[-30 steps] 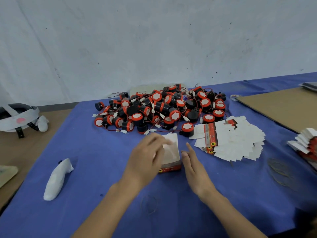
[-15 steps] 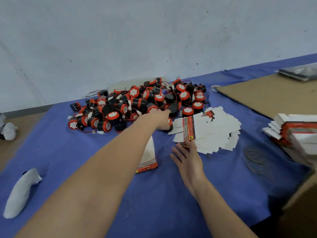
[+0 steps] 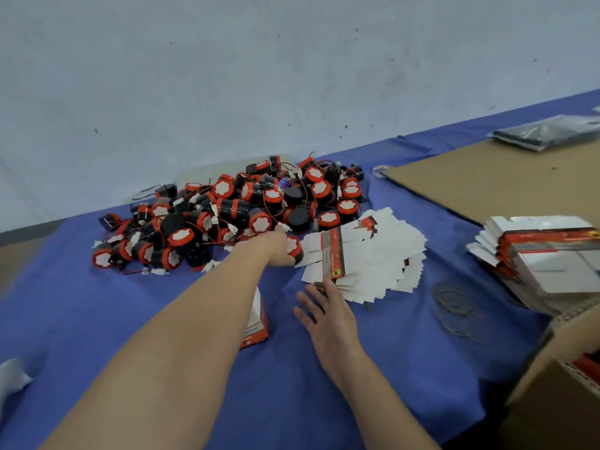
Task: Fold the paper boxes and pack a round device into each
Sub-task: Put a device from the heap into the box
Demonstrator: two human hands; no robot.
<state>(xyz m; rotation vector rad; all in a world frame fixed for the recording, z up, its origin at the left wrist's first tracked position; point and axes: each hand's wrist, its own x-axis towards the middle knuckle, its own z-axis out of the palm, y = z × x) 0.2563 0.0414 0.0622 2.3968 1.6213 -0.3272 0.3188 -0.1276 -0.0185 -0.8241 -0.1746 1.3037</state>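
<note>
A heap of round black-and-red devices [image 3: 233,209] with red wires lies on the blue cloth [image 3: 81,313] at the back. My left hand [image 3: 276,250] reaches to the heap's near right edge and grips one round device [image 3: 294,247]. A folded white-and-red paper box [image 3: 258,323] stands in the middle, mostly hidden by my left forearm. My right hand [image 3: 328,316] lies flat with fingers spread, its fingertips at the near edge of a fanned pile of flat box blanks [image 3: 373,254].
A second stack of flat blanks [image 3: 545,254] sits at the right, above an open cardboard carton [image 3: 558,368]. A brown cardboard sheet [image 3: 487,180] covers the far right. Rubber bands [image 3: 454,306] lie near the blanks. A white object [image 3: 9,378] is at the left edge.
My left hand let go of the folded box and reached out to the heap, closing on a device. My right hand slid forward to the flat blanks. The view swung right.
</note>
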